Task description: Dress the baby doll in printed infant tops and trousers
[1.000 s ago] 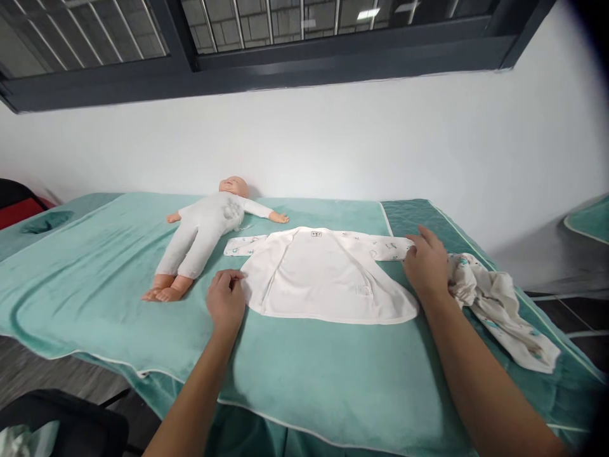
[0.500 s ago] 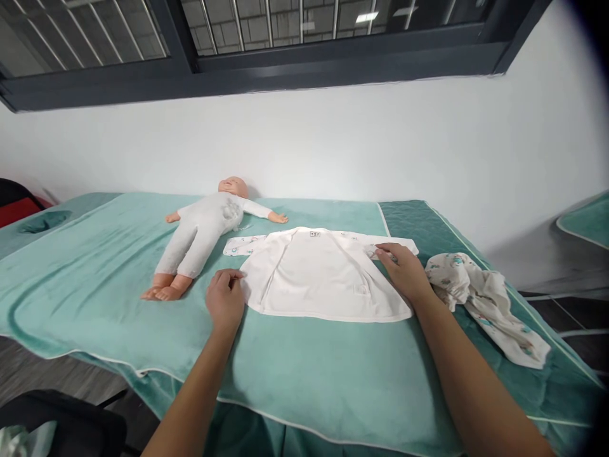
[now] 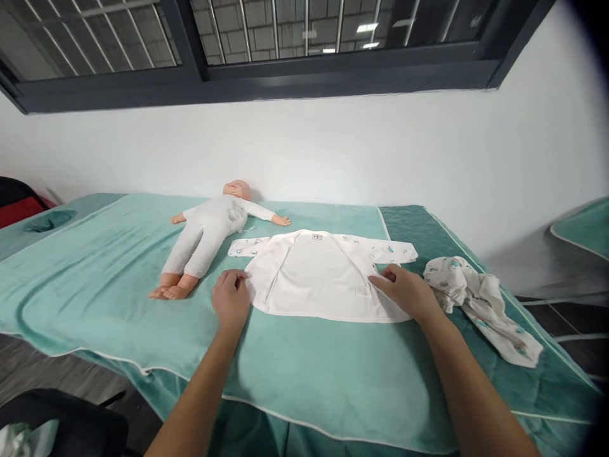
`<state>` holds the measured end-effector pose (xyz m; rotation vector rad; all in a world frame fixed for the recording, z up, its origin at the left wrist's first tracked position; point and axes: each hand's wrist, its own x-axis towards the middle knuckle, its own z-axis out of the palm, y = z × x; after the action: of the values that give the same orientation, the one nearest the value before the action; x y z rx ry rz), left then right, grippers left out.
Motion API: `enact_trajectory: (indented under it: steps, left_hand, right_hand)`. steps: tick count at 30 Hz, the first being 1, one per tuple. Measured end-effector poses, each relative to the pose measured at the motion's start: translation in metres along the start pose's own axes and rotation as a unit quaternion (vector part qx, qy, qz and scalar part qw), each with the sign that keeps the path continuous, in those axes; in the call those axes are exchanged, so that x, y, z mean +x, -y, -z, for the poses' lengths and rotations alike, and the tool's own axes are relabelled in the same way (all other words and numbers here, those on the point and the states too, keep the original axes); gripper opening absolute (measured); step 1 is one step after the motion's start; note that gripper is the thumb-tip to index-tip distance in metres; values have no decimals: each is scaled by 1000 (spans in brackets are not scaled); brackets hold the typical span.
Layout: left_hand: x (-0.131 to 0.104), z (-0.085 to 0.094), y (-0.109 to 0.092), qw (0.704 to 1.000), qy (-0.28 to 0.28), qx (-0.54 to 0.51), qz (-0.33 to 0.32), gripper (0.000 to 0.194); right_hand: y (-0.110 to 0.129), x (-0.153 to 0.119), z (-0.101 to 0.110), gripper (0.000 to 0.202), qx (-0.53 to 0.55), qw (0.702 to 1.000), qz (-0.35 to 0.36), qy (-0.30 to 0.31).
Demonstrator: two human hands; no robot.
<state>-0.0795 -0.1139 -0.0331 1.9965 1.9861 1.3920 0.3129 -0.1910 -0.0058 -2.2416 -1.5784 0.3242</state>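
A white baby shirt (image 3: pixel 314 279) lies spread flat, with small printed figures on its sleeves and a dark label at the neck. At its left side edge, my left hand (image 3: pixel 231 298) has its fingers curled and closed on the cloth. My right hand (image 3: pixel 412 292) is at the opposite side, below the sleeve, thumb and fingers pinched on the fabric there. Its palm covers part of the shirt's right edge. Beyond the shirt to the left, a baby doll (image 3: pixel 207 231) in a white suit lies on its back.
A crumpled printed baby garment (image 3: pixel 480 304) lies right of my right hand. Green cloth (image 3: pixel 342 368) covers the bed, whose far side meets a white wall (image 3: pixel 333 152) under a barred window. A black chair (image 3: pixel 61 419) stands at the lower left.
My right hand has moved from the right sleeve down to the shirt's side, uncovering the sleeve. My left hand remains at the left edge. The view has shifted slightly.
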Motion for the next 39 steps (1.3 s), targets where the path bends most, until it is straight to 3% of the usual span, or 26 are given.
enact_trajectory:
  steps: [2, 6, 8, 10, 13, 16, 20, 22, 24, 26, 29, 33, 36, 39]
  left_hand:
    - [0, 0, 0, 1000, 0, 4, 0, 19]
    - [-1, 1, 0, 1000, 4, 6, -10, 19]
    - [-1, 2, 0, 1000, 7, 4, -12, 19]
    - [-1, 3, 0, 1000, 8, 2, -9, 19]
    - [-1, 2, -1, 1000, 9, -1, -4, 19]
    - [-1, 2, 0, 1000, 13, -3, 1, 19]
    - [-2, 6, 1, 1000, 2, 3, 10, 20]
    - [-4, 12, -5, 1000, -20, 6, -16, 20]
    - [-9, 17, -21, 997, -35, -4, -63, 20]
    - [-14, 15, -47, 993, -15, -43, -106, 20]
    - [-18, -7, -97, 975, 114, -135, -136, 22]
    - [-13, -57, -154, 947, 274, -113, -127, 26]
    - [-2, -90, -177, 932, 340, -60, -109, 31]
    - [14, -109, -181, 931, 353, -57, -78, 16]
  right_hand:
    - [7, -13, 3, 34, -47, 998, -10, -30]
    - [27, -30, 6, 23, -125, 979, 22, -158]
    - [40, -35, 5, 20, -130, 974, 33, -183]
    - [56, -40, 1, 16, -114, 976, 59, -177]
    - [81, -54, -13, 10, -81, 974, 154, -146]
    - [96, -73, -29, 18, -57, 965, 229, -113]
    - [90, -97, -40, 24, -26, 964, 233, -126]
    - [78, -104, -40, 30, -18, 964, 215, -154]
    - [66, -108, -40, 38, -19, 963, 209, -169]
    - [57, -111, -41, 40, -24, 961, 214, -172]
    - [54, -112, -42, 27, -32, 961, 214, -173]
    - [65, -110, -41, 16, -26, 967, 191, -168]
    - [80, -106, -41, 17, 4, 972, 182, -147]
    - [96, -101, -44, 19, 59, 974, 180, -126]
